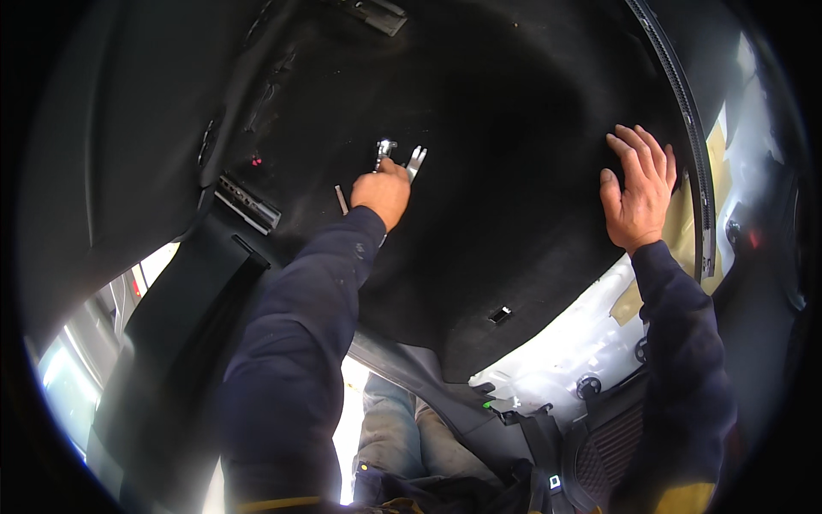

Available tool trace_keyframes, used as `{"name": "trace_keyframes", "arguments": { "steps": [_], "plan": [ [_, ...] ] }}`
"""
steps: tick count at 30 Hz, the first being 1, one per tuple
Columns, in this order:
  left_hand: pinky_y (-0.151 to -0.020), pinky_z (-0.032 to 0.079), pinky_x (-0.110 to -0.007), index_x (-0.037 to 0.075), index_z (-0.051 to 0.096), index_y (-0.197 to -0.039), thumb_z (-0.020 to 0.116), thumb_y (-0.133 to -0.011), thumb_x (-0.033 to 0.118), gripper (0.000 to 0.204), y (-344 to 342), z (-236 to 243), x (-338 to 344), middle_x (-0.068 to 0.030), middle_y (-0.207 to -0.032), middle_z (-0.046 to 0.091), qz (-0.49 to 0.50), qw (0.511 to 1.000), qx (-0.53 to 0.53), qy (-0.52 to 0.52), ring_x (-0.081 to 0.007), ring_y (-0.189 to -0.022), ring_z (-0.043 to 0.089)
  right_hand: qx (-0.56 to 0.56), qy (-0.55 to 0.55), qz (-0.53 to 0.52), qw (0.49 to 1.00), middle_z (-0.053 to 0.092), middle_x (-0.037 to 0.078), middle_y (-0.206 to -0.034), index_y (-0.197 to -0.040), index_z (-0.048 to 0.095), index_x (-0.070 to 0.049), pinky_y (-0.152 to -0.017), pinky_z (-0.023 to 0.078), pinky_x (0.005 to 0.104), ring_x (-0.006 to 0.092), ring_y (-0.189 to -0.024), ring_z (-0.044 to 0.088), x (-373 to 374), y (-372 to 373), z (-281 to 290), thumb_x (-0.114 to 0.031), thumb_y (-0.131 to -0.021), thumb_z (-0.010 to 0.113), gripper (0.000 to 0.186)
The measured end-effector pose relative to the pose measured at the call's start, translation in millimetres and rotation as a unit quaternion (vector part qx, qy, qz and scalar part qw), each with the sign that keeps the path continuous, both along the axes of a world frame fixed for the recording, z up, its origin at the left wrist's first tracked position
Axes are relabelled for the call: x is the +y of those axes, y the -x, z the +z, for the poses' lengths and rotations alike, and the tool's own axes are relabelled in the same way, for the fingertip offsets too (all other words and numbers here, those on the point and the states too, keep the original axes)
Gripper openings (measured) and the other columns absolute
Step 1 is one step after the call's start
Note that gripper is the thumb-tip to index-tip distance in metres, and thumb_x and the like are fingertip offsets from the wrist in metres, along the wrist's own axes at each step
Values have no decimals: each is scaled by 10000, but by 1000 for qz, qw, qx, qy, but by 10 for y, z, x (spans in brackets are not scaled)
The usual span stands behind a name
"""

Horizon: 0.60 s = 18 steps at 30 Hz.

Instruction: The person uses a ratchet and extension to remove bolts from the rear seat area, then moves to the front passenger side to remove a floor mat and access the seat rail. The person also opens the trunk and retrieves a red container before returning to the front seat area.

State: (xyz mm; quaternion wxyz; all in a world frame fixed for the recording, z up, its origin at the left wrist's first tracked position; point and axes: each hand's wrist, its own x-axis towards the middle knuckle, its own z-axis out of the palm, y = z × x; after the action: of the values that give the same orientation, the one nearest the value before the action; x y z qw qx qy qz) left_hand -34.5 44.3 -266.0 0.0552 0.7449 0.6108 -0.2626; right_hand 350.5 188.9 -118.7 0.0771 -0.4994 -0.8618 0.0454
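My left hand [383,194] is closed around metal tools, a small ratchet-like head [384,151] and a forked pry tool [415,161], whose tips rest against the black fabric lining [479,128] of a vehicle interior. My right hand [638,184] lies flat with its fingers spread on the same black lining near its right edge, holding nothing. Both forearms are in dark blue sleeves.
A black rubber seal strip [695,163] runs along the lining's right edge, with bare white body metal [565,351] beyond it. A grey plastic bracket [247,204] sits at left, a small clip slot [500,314] lower down. Seat belt parts [548,445] hang below.
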Motion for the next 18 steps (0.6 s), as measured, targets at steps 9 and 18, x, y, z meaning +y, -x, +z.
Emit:
{"name": "trace_keyframes", "arguments": {
  "steps": [9,18],
  "plan": [
    [-636,636,-389,68,612,-1342,655,-963,143,389,166,74,-63,-98,-1112,701,13,999,-13,43,-249,-770,788,-7,-3,4,1000,637,62,-1507,-1372,689,-110,-1305,245,609,314,-1511,492,10,-14,-36,-251,-938,627,461],
    [-826,642,-497,19,501,-1404,783,-955,251,579,177,123,-51,-222,-1157,690,211,962,-152,78,-411,-972,774,-9,-5,8,1000,635,62,-1510,-1373,688,-107,-1298,250,615,320,-1508,494,5,-12,-21,-253,-942,631,459]
  ]
}}
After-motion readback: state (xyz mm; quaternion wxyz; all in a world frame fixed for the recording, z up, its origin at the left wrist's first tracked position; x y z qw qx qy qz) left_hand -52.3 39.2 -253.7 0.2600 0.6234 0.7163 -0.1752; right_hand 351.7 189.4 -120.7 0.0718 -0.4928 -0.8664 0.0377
